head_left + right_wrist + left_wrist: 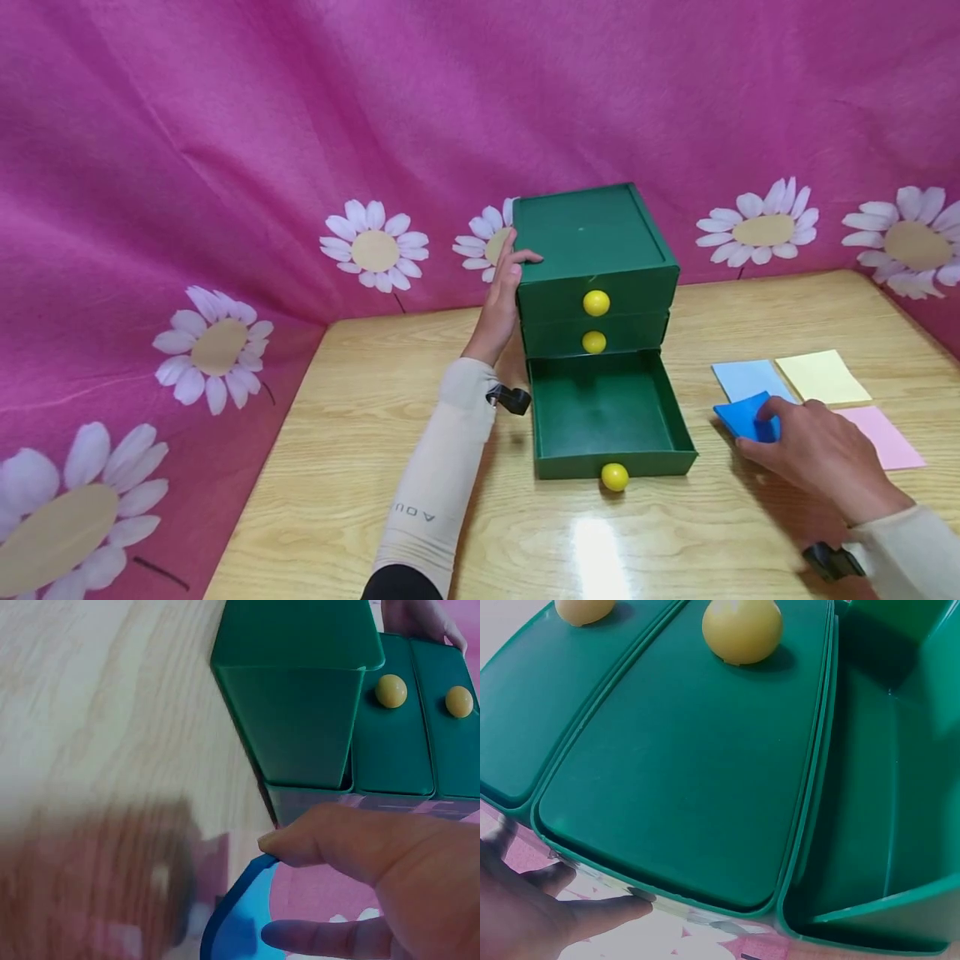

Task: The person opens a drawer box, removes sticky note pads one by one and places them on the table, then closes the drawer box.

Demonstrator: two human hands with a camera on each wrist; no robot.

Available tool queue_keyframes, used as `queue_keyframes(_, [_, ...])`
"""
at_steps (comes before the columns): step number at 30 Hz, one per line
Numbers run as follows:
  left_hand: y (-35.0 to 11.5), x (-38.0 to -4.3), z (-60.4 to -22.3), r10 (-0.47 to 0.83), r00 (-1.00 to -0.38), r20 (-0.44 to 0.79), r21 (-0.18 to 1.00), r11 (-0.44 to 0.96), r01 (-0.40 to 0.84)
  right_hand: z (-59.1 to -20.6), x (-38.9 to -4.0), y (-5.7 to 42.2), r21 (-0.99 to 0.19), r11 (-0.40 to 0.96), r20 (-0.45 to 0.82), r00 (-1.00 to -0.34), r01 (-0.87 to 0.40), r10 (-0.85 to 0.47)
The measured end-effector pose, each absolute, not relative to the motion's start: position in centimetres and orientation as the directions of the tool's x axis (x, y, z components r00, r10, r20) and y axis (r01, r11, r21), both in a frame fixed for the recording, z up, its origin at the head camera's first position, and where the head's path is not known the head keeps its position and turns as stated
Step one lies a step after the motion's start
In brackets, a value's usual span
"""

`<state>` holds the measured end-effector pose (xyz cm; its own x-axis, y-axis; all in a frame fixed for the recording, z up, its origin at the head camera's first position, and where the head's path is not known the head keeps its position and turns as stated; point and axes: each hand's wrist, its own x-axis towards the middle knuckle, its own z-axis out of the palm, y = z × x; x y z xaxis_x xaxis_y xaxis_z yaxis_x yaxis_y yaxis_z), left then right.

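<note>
A green three-drawer box (585, 233) with round yellow knobs stands on the table. Its bottom drawer (607, 408) is pulled out, and nothing lies inside it. My left hand (501, 304) rests against the box's left side, fingers extended, with a fingertip over the top edge. In the left wrist view, the fingers (604, 915) touch that side wall. My right hand (821, 454) pinches a dark blue sticky-note pad (750, 415) between thumb and fingers, raised and tilted above the table, right of the open drawer. The right wrist view shows the pad (244, 919) bending slightly.
A light blue pad (750, 379), a yellow pad (823, 375) and a pink pad (888, 437) lie on the wooden table (360, 400) around my right hand. Pink cloth (225, 125) printed with daisies hangs behind and along the sides.
</note>
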<state>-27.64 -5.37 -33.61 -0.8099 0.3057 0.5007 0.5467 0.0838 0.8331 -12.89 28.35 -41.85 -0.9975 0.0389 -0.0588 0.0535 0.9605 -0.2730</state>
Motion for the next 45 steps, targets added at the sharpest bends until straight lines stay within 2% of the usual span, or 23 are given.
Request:
queue_keyframes(26, [-5.3,-27.5,-33.6,0.292,-0.816,0.5,0.831,0.103,0.546,-42.7,-12.3,29.5,-0.261,0.955,-0.173,-0.98,0.143,0.099])
queue_keyframes(36, [-5.2,-27.6,-33.6,0.291,-0.821,0.49,0.837,0.105,0.537,-43.4,-12.1,29.4,-0.251,0.96,-0.13,-0.987,0.126,0.095])
queue_keyframes(45, [-5.2,-27.7,-33.7,0.294,-0.817,0.497,0.832,0.105,0.544,-43.3,-12.3,29.6,-0.226,0.962,-0.159,-0.98,0.157,0.122])
